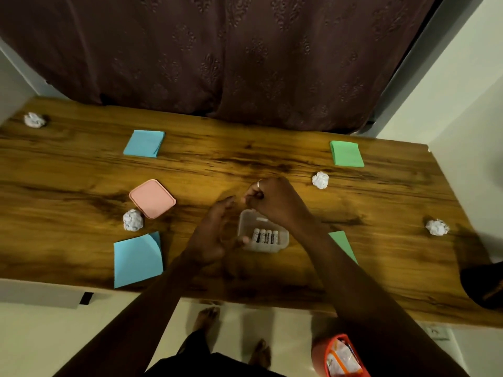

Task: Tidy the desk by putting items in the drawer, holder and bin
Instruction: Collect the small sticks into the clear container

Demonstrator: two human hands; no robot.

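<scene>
Head view, bin: orange bin [340, 355] on the floor below the near desk [81, 186] edge, papers inside.
Left hand [215, 238]: fingers loose and spread, one fingertip at the clear box's left wall.
Clear box [262, 240]: open-topped, mid-desk, row of small cylinders lying inside.
Right hand [275, 202]: over the box's far edge, fingers curled tight; can't tell if anything is pinched.
Pink lid [152, 198]: flat, left of the hands, paper ball [132, 220] just beside it.
Far side: blue notes [144, 144] left, green notes [346, 154] right.
</scene>
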